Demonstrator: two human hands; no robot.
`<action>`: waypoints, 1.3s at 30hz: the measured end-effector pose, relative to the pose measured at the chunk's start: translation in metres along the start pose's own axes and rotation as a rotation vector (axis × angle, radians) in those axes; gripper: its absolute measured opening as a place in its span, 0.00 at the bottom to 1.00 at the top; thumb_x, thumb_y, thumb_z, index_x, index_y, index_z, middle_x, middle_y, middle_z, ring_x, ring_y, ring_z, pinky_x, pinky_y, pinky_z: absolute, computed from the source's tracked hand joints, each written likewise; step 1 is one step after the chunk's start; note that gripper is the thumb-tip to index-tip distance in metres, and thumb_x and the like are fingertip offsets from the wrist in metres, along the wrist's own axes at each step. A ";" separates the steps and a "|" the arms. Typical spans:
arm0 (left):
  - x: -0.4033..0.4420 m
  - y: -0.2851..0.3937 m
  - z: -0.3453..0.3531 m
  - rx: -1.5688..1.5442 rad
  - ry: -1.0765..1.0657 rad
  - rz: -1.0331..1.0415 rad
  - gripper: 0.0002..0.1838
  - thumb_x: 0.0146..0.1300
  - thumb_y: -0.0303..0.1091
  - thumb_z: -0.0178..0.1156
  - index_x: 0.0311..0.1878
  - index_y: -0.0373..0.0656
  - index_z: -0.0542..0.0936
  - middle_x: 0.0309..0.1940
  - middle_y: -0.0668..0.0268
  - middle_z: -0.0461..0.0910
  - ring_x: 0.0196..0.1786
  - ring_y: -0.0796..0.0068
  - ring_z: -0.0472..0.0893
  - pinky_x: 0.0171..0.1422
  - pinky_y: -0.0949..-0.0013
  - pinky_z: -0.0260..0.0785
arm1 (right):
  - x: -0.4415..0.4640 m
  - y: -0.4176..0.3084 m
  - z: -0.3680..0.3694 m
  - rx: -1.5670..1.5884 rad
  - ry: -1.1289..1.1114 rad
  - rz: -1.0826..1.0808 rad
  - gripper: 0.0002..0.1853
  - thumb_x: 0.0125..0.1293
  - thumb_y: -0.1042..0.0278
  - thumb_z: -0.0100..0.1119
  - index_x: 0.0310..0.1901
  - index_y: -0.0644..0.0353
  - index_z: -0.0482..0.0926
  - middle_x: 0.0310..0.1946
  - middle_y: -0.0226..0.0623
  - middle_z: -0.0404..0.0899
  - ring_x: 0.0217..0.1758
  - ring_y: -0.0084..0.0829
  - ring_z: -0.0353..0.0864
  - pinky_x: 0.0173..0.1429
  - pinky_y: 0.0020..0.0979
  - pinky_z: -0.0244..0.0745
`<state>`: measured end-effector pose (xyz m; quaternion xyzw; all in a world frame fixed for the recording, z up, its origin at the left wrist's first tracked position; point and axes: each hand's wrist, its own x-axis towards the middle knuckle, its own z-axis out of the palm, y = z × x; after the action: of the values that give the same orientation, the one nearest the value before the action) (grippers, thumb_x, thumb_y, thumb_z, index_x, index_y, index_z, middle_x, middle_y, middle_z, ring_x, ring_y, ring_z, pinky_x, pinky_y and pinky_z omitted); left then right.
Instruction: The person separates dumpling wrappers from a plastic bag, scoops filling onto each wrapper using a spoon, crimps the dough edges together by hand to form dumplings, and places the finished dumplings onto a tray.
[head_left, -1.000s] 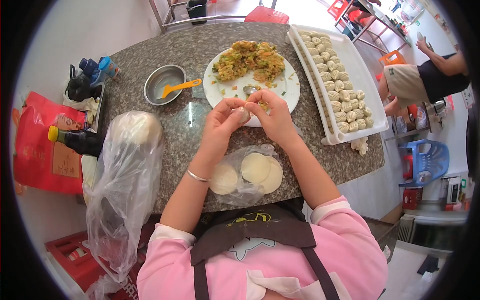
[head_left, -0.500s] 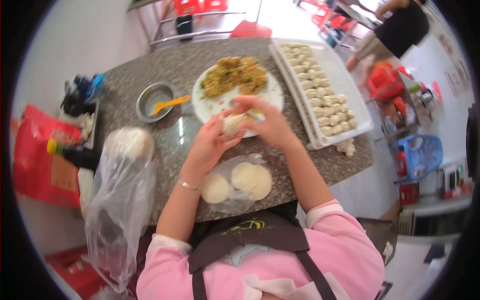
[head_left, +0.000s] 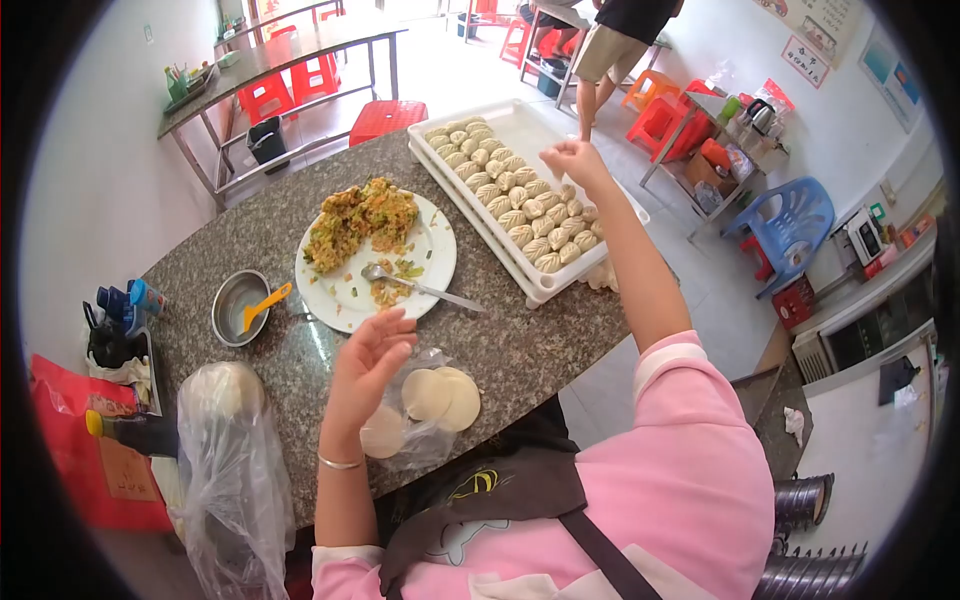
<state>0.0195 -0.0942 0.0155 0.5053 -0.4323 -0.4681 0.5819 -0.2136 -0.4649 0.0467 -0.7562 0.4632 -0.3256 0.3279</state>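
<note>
My left hand [head_left: 372, 362] is over the table's near side, empty, with its fingers loosely apart. Beneath and beside it are round dough wrappers [head_left: 445, 398] on a clear plastic bag. My right hand [head_left: 574, 163] reaches over the white tray [head_left: 540, 291], its fingers drawn together; whatever they may hold is hidden. Rows of pleated dumplings [head_left: 515, 200] fill the tray's left part. A white plate [head_left: 440, 245] bears a mound of chopped filling [head_left: 360, 225]. A metal spoon [head_left: 425, 289] rests on the plate, its handle over the rim.
A metal bowl [head_left: 228, 300] with an orange scraper [head_left: 268, 303] stands left of the plate. Nearer is a bagged lump of dough [head_left: 222, 395], beside a dark bottle [head_left: 140, 432] with a yellow cap. Beyond the tray a person [head_left: 610, 50] stands near red stools.
My hands have parted from around a dumpling above the plate. The right has swung out over the tray; the left has come nearer and opened. The view has turned.
</note>
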 end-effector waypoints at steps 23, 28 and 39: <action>-0.066 -0.039 0.030 1.144 0.326 0.154 0.15 0.52 0.40 0.67 0.40 0.41 0.80 0.52 0.57 0.76 0.61 0.51 0.71 0.66 0.45 0.57 | -0.213 -0.095 0.104 0.001 -0.455 -0.525 0.09 0.58 0.66 0.64 0.37 0.61 0.82 0.36 0.40 0.81 0.44 0.39 0.79 0.50 0.36 0.72; -0.065 -0.039 0.032 1.090 0.317 0.125 0.16 0.52 0.40 0.67 0.40 0.40 0.80 0.53 0.56 0.75 0.62 0.51 0.69 0.68 0.45 0.54 | -0.242 -0.074 0.143 -0.161 -0.411 -0.589 0.06 0.54 0.66 0.65 0.30 0.57 0.80 0.37 0.35 0.76 0.47 0.38 0.73 0.54 0.40 0.63; -0.063 -0.005 0.021 -0.005 0.437 0.056 0.10 0.58 0.27 0.64 0.43 0.37 0.78 0.35 0.65 0.83 0.39 0.73 0.82 0.47 0.72 0.73 | -0.196 -0.107 0.118 0.138 -0.363 -0.563 0.14 0.57 0.67 0.66 0.45 0.59 0.79 0.42 0.42 0.76 0.47 0.43 0.77 0.52 0.36 0.72</action>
<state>-0.0130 -0.0363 0.0113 0.5810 -0.3089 -0.3321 0.6758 -0.1383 -0.2247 0.0273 -0.8761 0.1472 -0.2940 0.3526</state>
